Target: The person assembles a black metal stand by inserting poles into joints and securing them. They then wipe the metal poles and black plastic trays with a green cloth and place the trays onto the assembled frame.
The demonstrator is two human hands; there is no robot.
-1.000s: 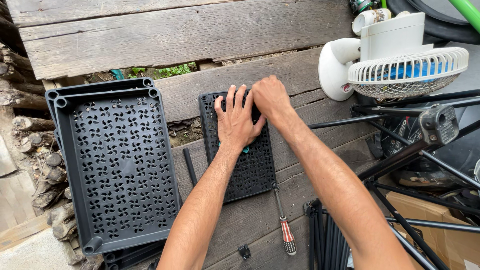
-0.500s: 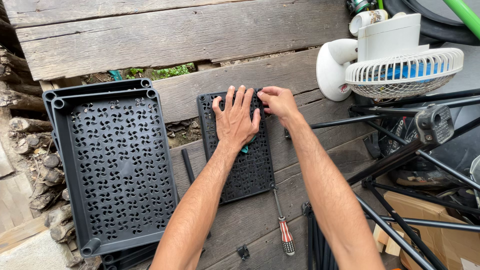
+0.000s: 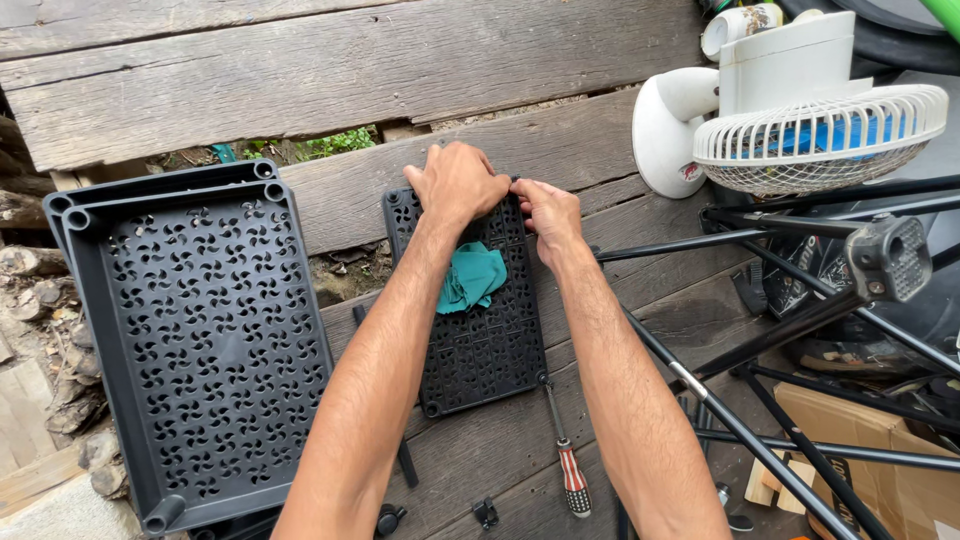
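On the wooden planks (image 3: 420, 60), your left hand (image 3: 458, 183) and right hand (image 3: 548, 212) grasp the small black tray's (image 3: 480, 340) twelve o'clock edge; pushing crooked could snap it.

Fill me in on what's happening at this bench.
A person is bent over a small black perforated panel lying on weathered wooden planks. The left hand presses on its far edge, and the right hand grips its far right corner. A green cloth lies on the panel, a screwdriver beside it, a larger black tray to the left.
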